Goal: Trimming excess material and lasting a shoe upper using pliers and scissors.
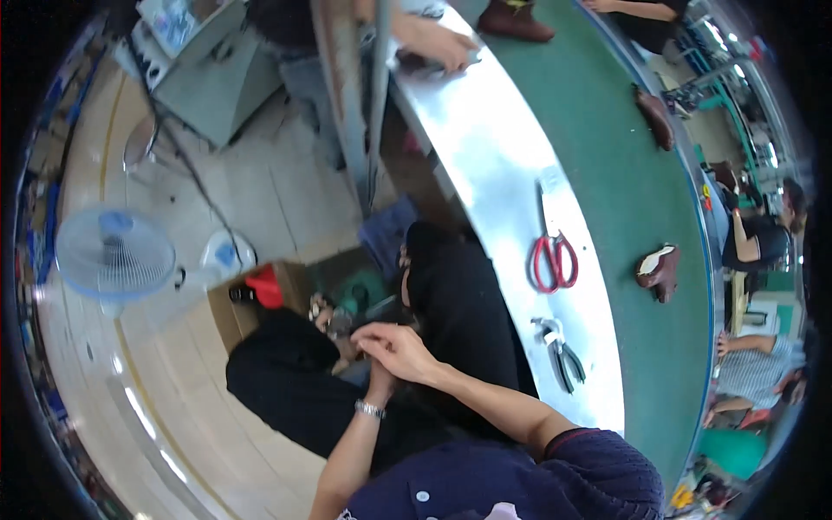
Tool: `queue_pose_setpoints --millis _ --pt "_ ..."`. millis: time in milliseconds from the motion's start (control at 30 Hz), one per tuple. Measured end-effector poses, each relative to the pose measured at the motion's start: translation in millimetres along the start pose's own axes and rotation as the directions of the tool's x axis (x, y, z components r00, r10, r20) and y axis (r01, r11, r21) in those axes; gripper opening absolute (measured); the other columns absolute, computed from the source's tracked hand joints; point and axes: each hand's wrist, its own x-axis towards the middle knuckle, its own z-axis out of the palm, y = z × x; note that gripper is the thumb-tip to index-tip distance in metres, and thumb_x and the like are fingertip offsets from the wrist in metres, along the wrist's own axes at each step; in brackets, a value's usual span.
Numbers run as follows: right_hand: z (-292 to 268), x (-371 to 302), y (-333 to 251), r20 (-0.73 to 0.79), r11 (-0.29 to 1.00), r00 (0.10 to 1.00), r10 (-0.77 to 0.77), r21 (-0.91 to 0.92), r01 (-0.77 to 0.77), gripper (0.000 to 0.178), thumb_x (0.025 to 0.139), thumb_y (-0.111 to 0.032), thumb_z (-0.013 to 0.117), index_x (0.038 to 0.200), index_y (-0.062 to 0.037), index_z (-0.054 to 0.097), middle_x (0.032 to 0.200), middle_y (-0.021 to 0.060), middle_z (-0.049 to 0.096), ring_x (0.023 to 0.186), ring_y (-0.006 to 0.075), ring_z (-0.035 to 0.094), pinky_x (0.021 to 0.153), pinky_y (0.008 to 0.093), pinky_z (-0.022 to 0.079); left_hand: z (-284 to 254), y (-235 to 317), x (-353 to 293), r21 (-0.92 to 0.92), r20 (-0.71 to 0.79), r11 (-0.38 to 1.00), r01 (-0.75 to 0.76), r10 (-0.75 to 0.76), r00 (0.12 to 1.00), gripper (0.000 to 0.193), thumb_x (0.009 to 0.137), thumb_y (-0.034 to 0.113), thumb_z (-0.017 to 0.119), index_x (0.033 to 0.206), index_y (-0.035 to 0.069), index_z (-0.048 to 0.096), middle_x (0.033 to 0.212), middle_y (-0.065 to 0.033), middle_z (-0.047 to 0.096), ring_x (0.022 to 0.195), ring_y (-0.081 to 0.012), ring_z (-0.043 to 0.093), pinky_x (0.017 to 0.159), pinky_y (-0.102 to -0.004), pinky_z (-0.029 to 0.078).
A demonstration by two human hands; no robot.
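Over my lap, my right hand (400,350) has its fingers bent together against my left hand (380,381). Whatever lies between the right fingertips is too small to make out. Most of my left hand's fingers are hidden under the right one, and a metal-band watch or bracelet (370,408) circles that wrist. To the right, on a shiny metal ledge (507,143), lie red-handled scissors (555,260) with the blade pointing away. Nearer to me on the ledge is a pair of pliers (562,355) with dark handles.
Brown shoes (662,273) sit on the green belt (598,165) beyond the ledge. By my knees stands a cardboard box (227,319) with a red item (267,288). A fan (117,256) stands left. A metal post (347,104) rises ahead, beside another person's hand (438,43).
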Motion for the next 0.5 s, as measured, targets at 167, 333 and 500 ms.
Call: queue_pose_setpoints --millis 167,333,500 --pt "-155 79 -35 0.04 0.8 0.99 0.137 0.585 -0.135 0.018 0.094 -0.011 0.057 0.105 0.0004 0.065 0.086 0.0056 0.068 0.083 0.0107 0.064 0.078 0.0242 0.049 114 12 20 0.605 -0.577 0.568 0.558 -0.17 0.798 0.024 0.1 0.022 0.044 0.112 0.002 0.051 0.097 -0.0142 0.062 0.071 -0.0266 0.068 0.062 -0.0343 0.057" --pt "-283 198 45 -0.276 0.879 0.95 0.145 0.477 0.004 0.021 0.094 -0.016 0.057 0.104 0.0007 0.065 0.084 0.0062 0.068 0.077 0.0113 0.063 0.075 0.0258 0.049 118 11 26 0.571 -0.673 0.509 0.644 -0.16 0.722 0.018 0.098 0.017 0.047 0.109 0.005 0.055 0.093 -0.0111 0.065 0.068 -0.0224 0.067 0.059 -0.0332 0.056" --pt "-384 327 117 -0.688 0.99 0.723 0.057 0.13 0.046 0.021 0.087 -0.017 0.057 0.095 -0.0027 0.069 0.081 0.0065 0.07 0.068 0.0121 0.065 0.065 0.0283 0.051 100 10 31 0.579 -0.701 0.492 0.65 -0.107 0.705 0.016 0.096 0.013 0.049 0.104 0.001 0.056 0.09 -0.0121 0.064 0.069 -0.023 0.066 0.057 -0.0342 0.057"
